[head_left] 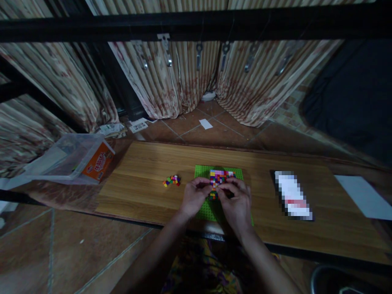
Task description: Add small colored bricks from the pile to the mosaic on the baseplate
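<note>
Two bare hands pinched at one multicoloured block of plastic bricks on one green studded baseplate.

hands: 2 (left hand, right hand) | wooden table: 1 | green board: 1 | brick block: 1 | loose brick heap: 1, bricks too small to count | plastic box: 1 | metal hooks: 6 | pixelated object: 1
</note>
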`<action>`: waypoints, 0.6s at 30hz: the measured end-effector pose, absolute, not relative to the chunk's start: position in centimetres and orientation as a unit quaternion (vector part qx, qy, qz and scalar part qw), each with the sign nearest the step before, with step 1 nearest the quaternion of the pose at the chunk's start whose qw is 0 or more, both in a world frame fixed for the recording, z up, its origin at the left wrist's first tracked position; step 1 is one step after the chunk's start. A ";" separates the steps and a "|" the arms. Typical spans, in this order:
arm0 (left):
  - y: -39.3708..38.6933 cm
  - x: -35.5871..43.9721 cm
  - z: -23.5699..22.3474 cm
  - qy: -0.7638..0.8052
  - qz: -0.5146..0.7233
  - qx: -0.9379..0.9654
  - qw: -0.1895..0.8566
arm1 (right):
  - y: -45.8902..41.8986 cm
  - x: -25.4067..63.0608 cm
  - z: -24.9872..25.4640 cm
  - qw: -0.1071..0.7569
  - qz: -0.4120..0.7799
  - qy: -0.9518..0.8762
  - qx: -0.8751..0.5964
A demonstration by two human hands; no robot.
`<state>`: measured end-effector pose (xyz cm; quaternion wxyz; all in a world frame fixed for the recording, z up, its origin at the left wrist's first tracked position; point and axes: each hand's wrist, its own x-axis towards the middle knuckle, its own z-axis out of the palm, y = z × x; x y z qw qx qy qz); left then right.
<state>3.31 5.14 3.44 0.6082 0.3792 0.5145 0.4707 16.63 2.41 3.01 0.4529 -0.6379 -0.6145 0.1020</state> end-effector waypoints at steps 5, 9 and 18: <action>5.4 3.1 3.3 0.514 0.465 0.403 0.598 | 2.5 16.5 3.2 0.446 0.109 -0.612 -0.644; 5.7 3.0 3.1 0.510 0.467 0.415 0.592 | 2.7 16.4 3.2 0.438 0.101 -0.612 -0.650; 5.3 3.0 3.2 0.508 0.467 0.416 0.592 | 2.7 16.3 3.2 0.446 0.093 -0.612 -0.646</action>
